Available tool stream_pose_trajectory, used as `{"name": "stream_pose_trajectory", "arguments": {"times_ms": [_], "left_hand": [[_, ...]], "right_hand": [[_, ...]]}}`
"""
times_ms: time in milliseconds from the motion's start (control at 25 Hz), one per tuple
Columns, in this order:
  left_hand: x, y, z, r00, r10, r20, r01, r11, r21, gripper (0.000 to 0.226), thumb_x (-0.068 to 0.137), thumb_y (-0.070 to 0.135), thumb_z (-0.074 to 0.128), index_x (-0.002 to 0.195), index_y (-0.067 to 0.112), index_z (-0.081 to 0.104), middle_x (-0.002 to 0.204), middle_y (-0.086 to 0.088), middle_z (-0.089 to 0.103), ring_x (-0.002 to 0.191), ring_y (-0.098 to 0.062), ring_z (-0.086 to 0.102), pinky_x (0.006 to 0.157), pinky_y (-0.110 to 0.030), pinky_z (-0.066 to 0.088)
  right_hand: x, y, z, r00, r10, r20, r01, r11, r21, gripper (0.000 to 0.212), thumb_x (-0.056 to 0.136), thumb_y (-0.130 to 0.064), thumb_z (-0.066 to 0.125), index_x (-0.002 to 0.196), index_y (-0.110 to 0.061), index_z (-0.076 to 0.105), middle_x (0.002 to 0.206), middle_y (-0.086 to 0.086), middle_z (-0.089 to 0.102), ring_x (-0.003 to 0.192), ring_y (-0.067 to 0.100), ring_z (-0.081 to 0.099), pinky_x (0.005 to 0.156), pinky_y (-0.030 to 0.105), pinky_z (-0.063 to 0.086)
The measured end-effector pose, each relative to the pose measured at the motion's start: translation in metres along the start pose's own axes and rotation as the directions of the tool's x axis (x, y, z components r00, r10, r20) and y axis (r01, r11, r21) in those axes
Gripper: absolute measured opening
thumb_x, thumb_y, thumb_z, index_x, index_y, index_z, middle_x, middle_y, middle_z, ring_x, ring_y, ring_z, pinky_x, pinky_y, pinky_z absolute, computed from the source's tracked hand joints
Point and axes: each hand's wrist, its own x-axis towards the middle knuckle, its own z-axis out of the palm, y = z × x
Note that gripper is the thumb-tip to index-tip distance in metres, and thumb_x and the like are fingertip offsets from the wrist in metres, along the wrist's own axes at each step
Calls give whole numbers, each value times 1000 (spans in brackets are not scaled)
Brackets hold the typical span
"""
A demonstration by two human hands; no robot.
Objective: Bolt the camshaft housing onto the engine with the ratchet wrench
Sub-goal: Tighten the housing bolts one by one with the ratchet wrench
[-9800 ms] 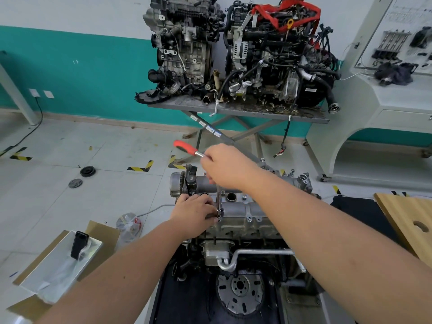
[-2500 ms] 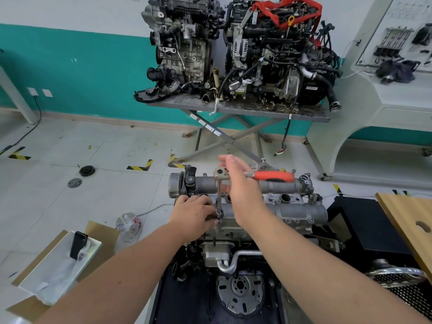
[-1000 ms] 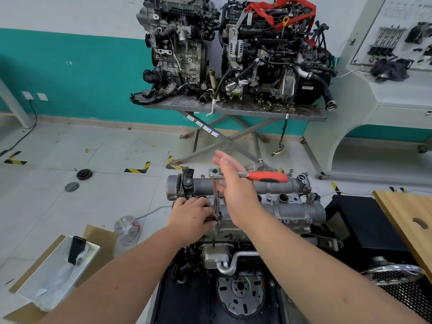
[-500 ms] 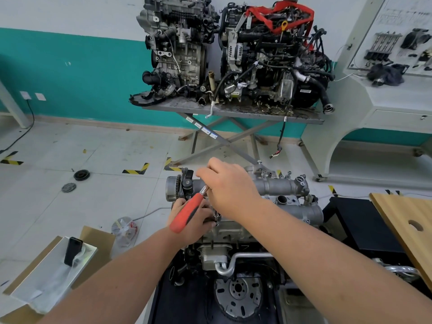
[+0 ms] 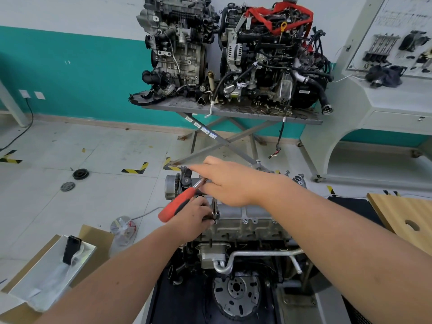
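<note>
Two engines [image 5: 231, 52] stand side by side on one grey scissor-leg table [image 5: 233, 112] against the teal and white wall, the right one draped with a red strap. One white training bench [image 5: 385, 108] fills the right side, and one wooden board [image 5: 406, 220] with a round hole lies at the right edge.

In front of the person sits one more engine [image 5: 236, 258], with its flywheel facing the camera low down. On top of it lies the camshaft housing [image 5: 243, 219], silver-grey, with a row of bolt heads along its near edge.

At lower left one metal tray [image 5: 35, 277] rests on cardboard, with one black phone propped in it. Two dark round discs [image 5: 74, 180] lie on the floor tiles near yellow-black tape marks.

One ratchet wrench [image 5: 181, 203] stands over the housing's left end: its red handle slants down to the left and its extension drops straight to a bolt at the near edge. The right hand [image 5: 231, 183] lies over the wrench head with fingers stretched out to the left, and whether any of them curl round the head cannot be told. The left hand [image 5: 194, 217] grips the lower end of the extension at the bolt, fingers curled round it. The two hands are close together, right above left.
</note>
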Motion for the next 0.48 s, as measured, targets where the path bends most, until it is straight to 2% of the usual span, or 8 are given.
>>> {"name": "stream_pose_trajectory", "arguments": {"times_ms": [40, 120, 200, 240, 280, 360, 400, 480], "left_hand": [[0, 0, -1, 1000, -15, 12, 14, 999, 36, 27, 92, 54, 54, 103, 36, 69, 112, 17, 50, 110, -10, 47, 82, -26, 16], [0, -1, -1, 999, -42, 32, 38, 994, 104, 32, 90, 62, 48, 108, 42, 65, 117, 22, 50, 111, -7, 47, 87, -31, 22], [0, -2, 1, 998, -52, 40, 46, 991, 126, 34, 89, 64, 45, 108, 44, 64, 118, 23, 49, 111, -7, 47, 89, -33, 24], [-1, -2, 2, 998, -51, 38, 45, 990, 132, 34, 89, 65, 44, 108, 44, 64, 119, 24, 49, 112, -7, 47, 89, -33, 24], [-1, -3, 2, 998, -49, 36, 44, 989, 139, 35, 89, 65, 43, 108, 44, 64, 119, 23, 49, 112, -7, 47, 88, -33, 23], [0, -2, 2, 998, -50, 39, 44, 988, 146, 37, 89, 65, 43, 109, 43, 65, 119, 23, 50, 111, -7, 47, 85, -32, 21], [0, -2, 2, 998, -48, 37, 42, 988, 149, 37, 90, 65, 44, 110, 43, 65, 119, 22, 49, 111, -8, 47, 84, -31, 20], [0, -2, 1, 998, -44, 35, 38, 988, 153, 37, 90, 64, 43, 112, 42, 64, 118, 21, 49, 110, -9, 46, 84, -32, 19]], "right_hand": [[4, -2, -3, 999, 27, -18, -27, 1000, -12, 21, 103, -29, 42, 117, -21, 57, 98, -6, 49, 90, 21, 55, 70, 37, 43], [11, -2, -9, 990, 138, -42, -137, 990, 25, 27, 103, -33, 44, 84, -17, 56, 83, 2, 64, 73, 18, 59, 57, 33, 41], [13, -2, -5, 959, 281, 46, -277, 884, 376, 32, 103, -36, 43, 86, -15, 59, 76, 2, 75, 54, 7, 58, 56, 29, 42], [13, -3, -1, 941, 320, 111, -315, 706, 634, 27, 103, -33, 46, 92, -12, 60, 75, 2, 76, 53, 4, 60, 59, 29, 45], [13, -4, 5, 931, 328, 160, -297, 427, 854, 21, 102, -26, 48, 96, -10, 60, 74, 4, 76, 59, 6, 65, 63, 28, 49], [13, -5, 20, 928, 337, 158, -110, -156, 982, 12, 100, -13, 51, 92, -7, 57, 73, 8, 73, 72, 19, 72, 75, 29, 57], [14, -4, 28, 914, 379, 146, -19, -320, 947, 12, 98, -9, 51, 87, -7, 56, 71, 7, 71, 74, 22, 72, 79, 28, 57], [18, -4, 39, 866, 480, 138, 101, -438, 893, 19, 94, -6, 52, 77, -9, 58, 67, 2, 67, 72, 21, 70, 72, 26, 53]]}}
